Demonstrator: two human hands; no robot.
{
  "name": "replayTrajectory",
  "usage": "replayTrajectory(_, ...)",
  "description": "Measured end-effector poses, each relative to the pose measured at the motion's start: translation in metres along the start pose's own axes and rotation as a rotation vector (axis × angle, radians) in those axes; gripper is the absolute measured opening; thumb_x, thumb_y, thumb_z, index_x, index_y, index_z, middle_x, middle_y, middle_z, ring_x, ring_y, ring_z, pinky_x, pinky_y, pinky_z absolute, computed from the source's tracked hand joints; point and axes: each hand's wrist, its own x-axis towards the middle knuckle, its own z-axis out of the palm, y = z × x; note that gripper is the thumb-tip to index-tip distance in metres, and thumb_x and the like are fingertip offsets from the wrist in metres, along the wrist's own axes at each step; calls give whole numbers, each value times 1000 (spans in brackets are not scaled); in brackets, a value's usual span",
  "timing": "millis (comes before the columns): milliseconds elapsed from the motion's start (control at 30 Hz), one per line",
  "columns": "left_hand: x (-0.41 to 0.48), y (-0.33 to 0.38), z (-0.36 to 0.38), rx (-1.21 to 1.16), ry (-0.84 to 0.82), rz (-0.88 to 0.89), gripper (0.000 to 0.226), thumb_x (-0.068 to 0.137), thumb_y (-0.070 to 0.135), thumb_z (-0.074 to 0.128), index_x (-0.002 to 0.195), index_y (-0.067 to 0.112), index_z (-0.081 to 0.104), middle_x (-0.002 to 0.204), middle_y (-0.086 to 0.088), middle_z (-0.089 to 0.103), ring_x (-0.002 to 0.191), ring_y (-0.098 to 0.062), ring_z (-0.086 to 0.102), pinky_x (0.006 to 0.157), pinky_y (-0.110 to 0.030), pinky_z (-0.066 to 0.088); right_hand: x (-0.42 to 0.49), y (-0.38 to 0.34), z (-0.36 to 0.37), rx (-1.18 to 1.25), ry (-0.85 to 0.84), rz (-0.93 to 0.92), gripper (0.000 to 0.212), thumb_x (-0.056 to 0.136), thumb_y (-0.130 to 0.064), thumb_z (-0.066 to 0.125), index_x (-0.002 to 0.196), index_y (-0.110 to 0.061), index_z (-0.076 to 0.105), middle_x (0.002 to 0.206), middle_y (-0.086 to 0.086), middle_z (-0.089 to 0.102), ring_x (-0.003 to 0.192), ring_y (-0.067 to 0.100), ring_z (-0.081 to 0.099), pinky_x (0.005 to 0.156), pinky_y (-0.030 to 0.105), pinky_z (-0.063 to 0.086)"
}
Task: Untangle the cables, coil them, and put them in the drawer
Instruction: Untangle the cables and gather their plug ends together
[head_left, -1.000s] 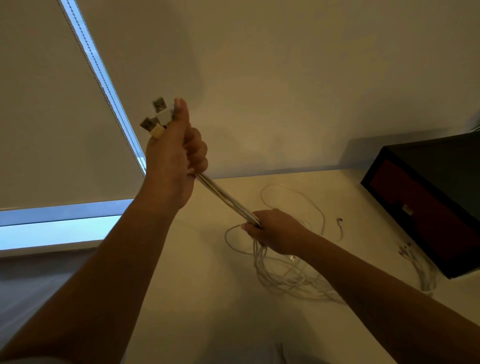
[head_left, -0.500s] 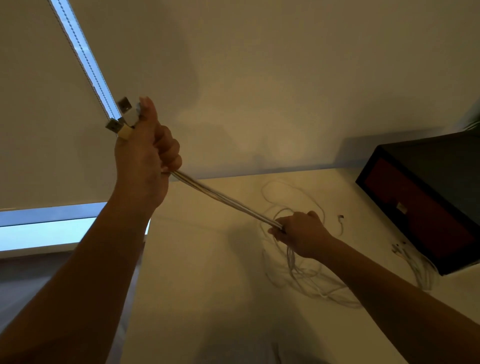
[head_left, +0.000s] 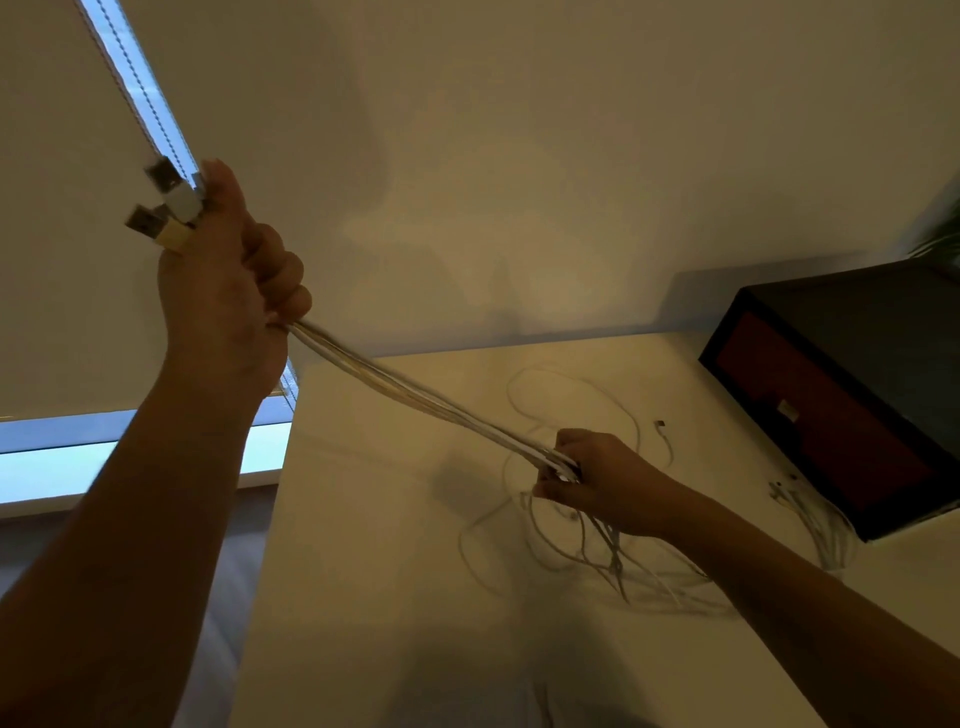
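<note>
White cables (head_left: 431, 402) stretch taut between the gripping left hand (head_left: 223, 280) and right hand (head_left: 597, 475).

Home room (or small office); roller blind (head_left: 47, 270), white table (head_left: 363, 530), dark drawer box (head_left: 831, 415)

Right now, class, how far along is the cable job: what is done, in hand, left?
Done: the USB plugs are gathered in the left hand. In hand: the right hand grips the cables, stretched taut between both hands. Left: the tangle on the table is uncoiled, and another bunch lies outside the shut drawer.
</note>
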Motion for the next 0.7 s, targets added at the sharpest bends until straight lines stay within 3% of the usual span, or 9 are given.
replayTrajectory(167,17,8,-17,7,-57,70,50,104,42,27,58,22,22,47,9,19,39,-5,16,35,-15,20,-8,23,12,-330,-129,171,36,92,-50,52,90,-16,63,82,-4,57,76,15,57,68,30,47)
replayTrajectory(233,29,12,-34,-35,-75,110,52,105,31,26,54,23,29,49,9,20,39,-3,18,36,-13,22,-20,40,17,-356,-157,254,31,96,-46,47,88,-18,58,83,-6,51,79,15,54,70,28,45)
replayTrajectory(300,33,13,-43,-53,-59,106,44,105,28,29,62,23,21,49,9,20,39,-4,18,35,-14,21,-31,54,22,-299,-148,333,29,98,-45,41,77,-25,48,79,-7,46,72,11,50,65,25,40)
replayTrajectory(400,25,7,-32,105,18,48,45,102,42,35,67,23,15,46,9,18,37,-5,16,34,-16,18,-36,62,23,-344,-163,374,35,97,-52,36,75,-29,49,70,-10,47,63,6,46,62,24,41)
replayTrajectory(533,5,-12,-3,440,27,45,33,91,38,59,66,24,43,39,11,35,34,-3,30,37,-14,24,-34,56,12,-486,-163,340,43,97,-53,35,102,-20,62,80,-6,55,75,13,53,71,29,46)
replayTrajectory(600,-11,-34,9,637,-119,75,26,84,32,68,63,23,57,44,13,51,42,1,45,48,-15,37,-30,45,3,-513,-163,313,40,98,-51,36,106,-21,61,83,-7,52,77,12,50,71,28,46)
replayTrajectory(667,-31,-63,21,744,-451,148,14,78,26,65,64,28,68,65,20,67,67,9,59,72,-11,43,-26,29,-7,-528,-145,277,38,98,-51,37,104,-22,61,84,-6,54,76,11,50,72,28,47)
replayTrajectory(700,-43,-78,26,793,-611,148,9,77,26,64,76,27,72,79,22,71,80,11,61,80,-9,42,-24,20,-11,-529,-126,259,36,98,-50,38,103,-22,61,86,-4,57,76,11,50,71,28,47)
